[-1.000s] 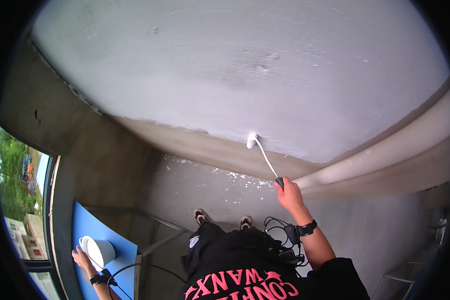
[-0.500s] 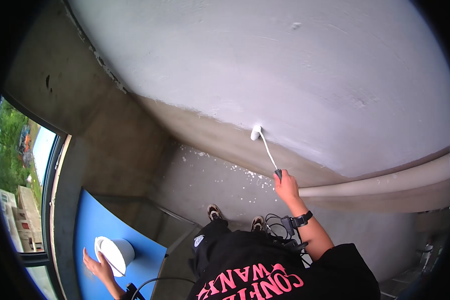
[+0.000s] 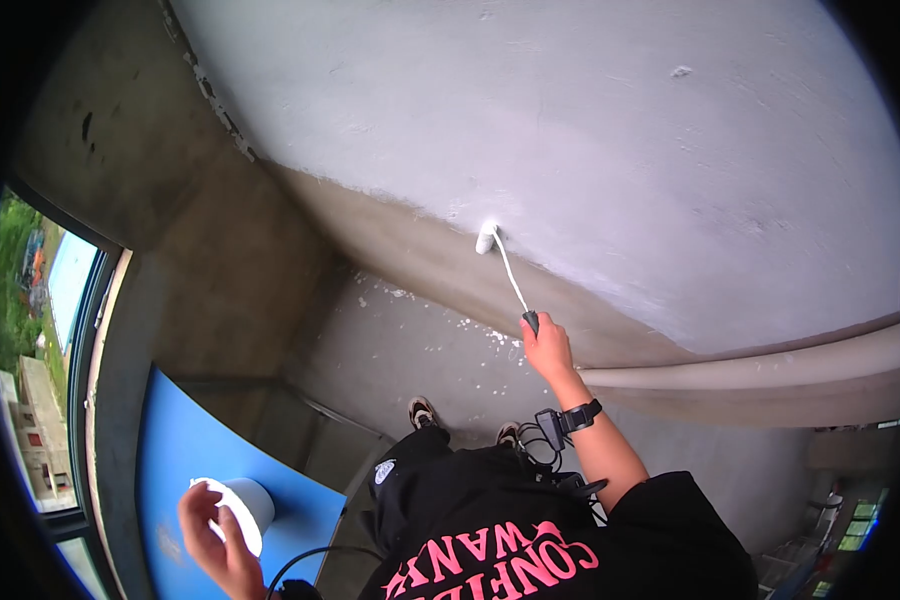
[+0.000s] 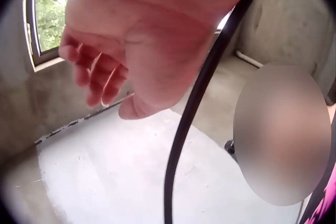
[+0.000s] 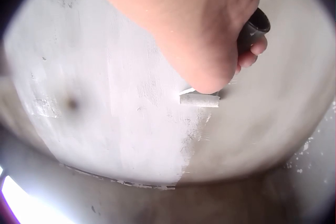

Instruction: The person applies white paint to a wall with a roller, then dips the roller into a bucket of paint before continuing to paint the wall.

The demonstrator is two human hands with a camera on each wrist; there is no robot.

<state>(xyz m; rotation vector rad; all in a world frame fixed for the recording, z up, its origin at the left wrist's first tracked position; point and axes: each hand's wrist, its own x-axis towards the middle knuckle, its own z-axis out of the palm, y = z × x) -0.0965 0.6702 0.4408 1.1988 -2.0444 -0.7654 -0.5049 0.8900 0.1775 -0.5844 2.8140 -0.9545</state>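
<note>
The right hand [image 3: 550,348] grips the dark handle of a small paint roller [image 3: 485,238]. Its white sleeve lies against the wall [image 3: 610,170] where the pale coat meets bare grey-brown plaster. In the right wrist view, the black handle end [image 5: 256,27] sticks out beyond the fingers and the hand partly hides the roller. Beside the white bucket [image 3: 254,505], the left hand [image 3: 215,550] overlaps its rim in the head view. The left wrist view shows that hand's fingers [image 4: 94,79] loosely bent with nothing between them.
The bucket stands on a blue board [image 3: 185,430] at the left, near a window [image 3: 60,330]. White paint spots dot the grey floor [image 3: 420,350]. A pale pipe [image 3: 770,368] runs along the right. A black cable [image 4: 194,103] crosses near the left wrist.
The roller first moved leftward along the coat's lower edge, and the head view turned. The left hand has shifted from the bucket's side to in front of its rim, fingers more bent.
</note>
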